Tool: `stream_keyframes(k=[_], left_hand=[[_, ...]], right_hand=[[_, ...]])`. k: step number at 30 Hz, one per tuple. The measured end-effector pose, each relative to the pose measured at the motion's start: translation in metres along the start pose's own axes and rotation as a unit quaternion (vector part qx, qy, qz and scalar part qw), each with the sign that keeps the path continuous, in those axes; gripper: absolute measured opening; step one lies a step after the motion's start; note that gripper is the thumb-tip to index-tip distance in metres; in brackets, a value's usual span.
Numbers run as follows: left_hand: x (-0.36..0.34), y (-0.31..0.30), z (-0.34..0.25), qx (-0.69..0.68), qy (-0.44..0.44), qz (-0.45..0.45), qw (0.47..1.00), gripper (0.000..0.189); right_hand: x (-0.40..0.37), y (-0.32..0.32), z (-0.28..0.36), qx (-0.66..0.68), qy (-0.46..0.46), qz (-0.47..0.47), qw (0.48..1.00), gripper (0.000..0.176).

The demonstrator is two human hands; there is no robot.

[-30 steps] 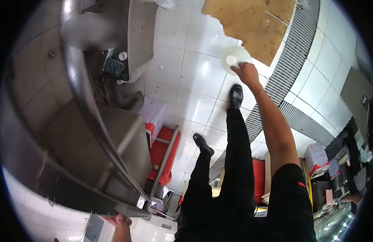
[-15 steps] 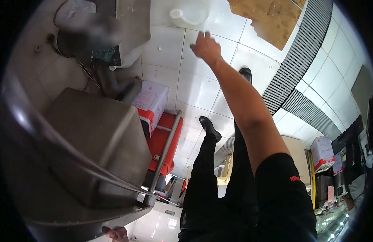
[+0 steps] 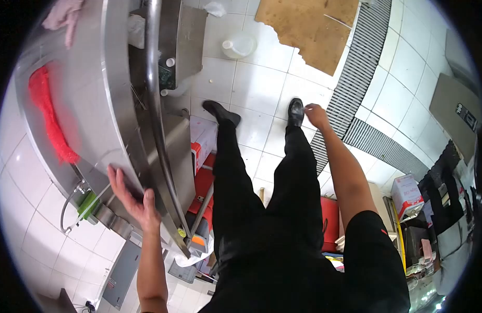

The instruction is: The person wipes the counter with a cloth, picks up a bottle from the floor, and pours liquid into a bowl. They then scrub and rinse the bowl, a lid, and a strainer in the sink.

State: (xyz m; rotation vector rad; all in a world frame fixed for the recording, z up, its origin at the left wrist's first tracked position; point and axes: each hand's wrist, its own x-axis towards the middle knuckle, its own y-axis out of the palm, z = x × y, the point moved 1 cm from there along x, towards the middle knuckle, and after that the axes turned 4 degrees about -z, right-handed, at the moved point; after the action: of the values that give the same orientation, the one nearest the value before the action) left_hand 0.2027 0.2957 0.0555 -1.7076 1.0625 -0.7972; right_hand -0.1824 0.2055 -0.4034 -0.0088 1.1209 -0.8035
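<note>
My left hand [image 3: 134, 201] is open at the edge of the stainless steel counter [image 3: 116, 88], fingers stretched out and thumb apart, with nothing in it. Farther along on the counter lies a long red cloth [image 3: 52, 117]. My right hand [image 3: 317, 116] hangs low over the floor, its fingers loosely bent and somewhat apart; nothing shows in it. In this view it is right beside my black shoe [image 3: 296, 112]. A metal rail [image 3: 156, 94] runs along the counter's side.
A clear plastic jug [image 3: 241, 46] and a torn piece of cardboard [image 3: 314, 28] lie on the white tiled floor [image 3: 251, 99]. A slotted drain grate [image 3: 358, 62] runs along the right. Red-and-white boxes [image 3: 407, 195] stand at right. A pink cloth [image 3: 63, 18] is at upper left.
My view has shifted toward the counter, and the red cloth has come into sight. My right hand has drawn back and to the right; my left hand has come up to the counter edge.
</note>
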Motion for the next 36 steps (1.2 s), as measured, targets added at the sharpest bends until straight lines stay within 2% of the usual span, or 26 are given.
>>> stream_keyframes(k=[1,3,7,9,11,12,14,16,19,21,23,25,28,33,36], left_hand=[[0.000,0.000,0.000,0.005,0.006,-0.001,1.000,0.079],[0.000,0.000,0.002,-0.006,0.005,-0.011,1.000,0.074],[-0.001,0.000,0.001,-0.006,0.016,-0.017,1.000,0.070],[-0.002,-0.002,0.003,-0.003,0.032,-0.021,0.999,0.070],[-0.001,-0.002,0.002,0.017,0.027,-0.011,0.999,0.070],[-0.001,-0.001,0.002,0.015,0.032,-0.012,0.999,0.070],[-0.002,-0.003,0.002,0.021,0.027,-0.010,0.999,0.069],[-0.004,-0.005,0.002,0.016,0.026,-0.008,0.999,0.069],[-0.001,-0.002,-0.001,0.011,0.026,-0.010,1.000,0.068],[-0.004,-0.004,-0.001,0.018,0.019,-0.005,1.000,0.068],[-0.003,-0.003,0.000,-0.001,0.029,-0.013,1.000,0.068],[-0.001,-0.002,0.000,-0.003,0.026,-0.011,1.000,0.069],[0.000,-0.005,0.001,0.009,0.024,-0.007,1.000,0.070],[0.001,-0.003,0.000,0.011,0.017,-0.002,1.000,0.071],[0.001,-0.004,0.000,0.015,0.024,0.000,1.000,0.071]], right_hand=[[-0.008,-0.018,-0.012,0.051,0.046,-0.021,0.997,0.038],[-0.004,-0.036,-0.061,0.076,0.022,-0.079,0.994,0.034],[-0.059,-0.109,-0.057,0.120,0.046,-0.125,0.984,0.031],[-0.068,-0.125,-0.077,0.157,0.091,-0.131,0.975,0.035],[-0.077,-0.130,-0.086,0.166,0.073,-0.171,0.969,0.035],[-0.084,-0.134,-0.086,0.185,0.090,-0.152,0.967,0.032],[-0.095,-0.128,-0.086,0.204,0.109,-0.130,0.964,0.030],[-0.104,-0.112,-0.086,0.235,0.099,-0.158,0.954,0.031],[-0.090,-0.074,-0.095,0.215,0.084,-0.120,0.966,0.033],[-0.099,-0.065,-0.068,0.196,0.089,-0.098,0.972,0.034],[-0.089,-0.050,-0.059,0.204,0.047,-0.074,0.975,0.035],[-0.095,-0.058,-0.024,0.185,0.059,-0.029,0.981,0.037],[-0.087,-0.057,0.005,0.152,0.039,-0.018,0.987,0.038],[-0.068,-0.049,0.017,0.155,-0.004,-0.018,0.988,0.038],[-0.063,-0.042,0.014,0.152,0.011,-0.013,0.988,0.037]])
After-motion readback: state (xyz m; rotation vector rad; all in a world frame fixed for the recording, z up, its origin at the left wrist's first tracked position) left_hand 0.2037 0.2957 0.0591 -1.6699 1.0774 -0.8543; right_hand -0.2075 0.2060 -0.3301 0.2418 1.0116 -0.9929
